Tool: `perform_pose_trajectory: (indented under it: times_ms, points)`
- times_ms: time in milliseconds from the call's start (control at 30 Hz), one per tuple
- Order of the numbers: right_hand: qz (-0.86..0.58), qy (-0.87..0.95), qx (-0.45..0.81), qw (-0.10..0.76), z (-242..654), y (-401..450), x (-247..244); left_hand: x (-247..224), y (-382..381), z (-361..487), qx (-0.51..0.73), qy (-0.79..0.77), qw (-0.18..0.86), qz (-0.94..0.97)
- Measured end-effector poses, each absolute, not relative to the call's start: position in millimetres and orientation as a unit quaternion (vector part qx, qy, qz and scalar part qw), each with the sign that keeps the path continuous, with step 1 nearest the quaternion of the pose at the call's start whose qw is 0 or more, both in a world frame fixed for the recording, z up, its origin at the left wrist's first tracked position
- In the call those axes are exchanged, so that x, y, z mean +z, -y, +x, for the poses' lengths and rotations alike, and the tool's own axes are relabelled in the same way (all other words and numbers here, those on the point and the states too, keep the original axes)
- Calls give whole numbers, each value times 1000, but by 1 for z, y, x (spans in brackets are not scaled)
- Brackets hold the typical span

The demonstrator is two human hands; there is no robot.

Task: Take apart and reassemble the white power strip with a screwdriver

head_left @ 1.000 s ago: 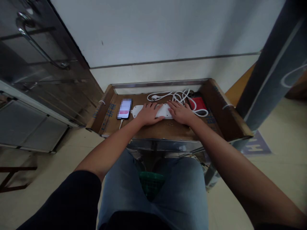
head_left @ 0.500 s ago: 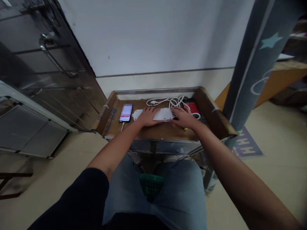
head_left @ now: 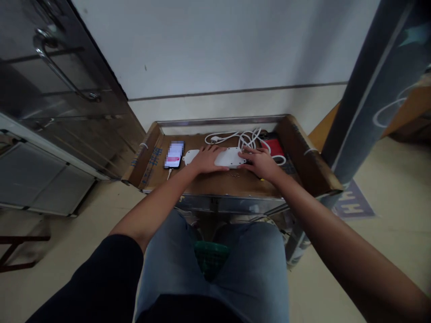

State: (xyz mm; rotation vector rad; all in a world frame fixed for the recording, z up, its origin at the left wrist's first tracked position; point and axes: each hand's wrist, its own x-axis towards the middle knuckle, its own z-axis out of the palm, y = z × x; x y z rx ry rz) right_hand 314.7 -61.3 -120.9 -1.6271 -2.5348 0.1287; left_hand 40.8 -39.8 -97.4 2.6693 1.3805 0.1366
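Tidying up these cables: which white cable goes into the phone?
The thin charging cable leaving the phone's lower end; the other, a thicker coiled cord, lies behind the white power strip.

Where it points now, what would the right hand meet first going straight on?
The right hand would meet the white power strip first, its fingers already on it; the white cable seems to lie beyond.

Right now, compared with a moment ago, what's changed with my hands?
Your right hand has slid rightward, its fingers now at the end of the white power strip rather than across its top. Your left hand stays flat on the strip. The phone, white cable and red object look unmoved.
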Motion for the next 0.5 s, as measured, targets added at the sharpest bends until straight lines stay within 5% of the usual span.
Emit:
perform_pose_trajectory:
  times_ms: [500]
  points:
    - [-533, 842, 42, 78, 303, 80, -112, -97, 41, 70, 31, -478, 36, 877]
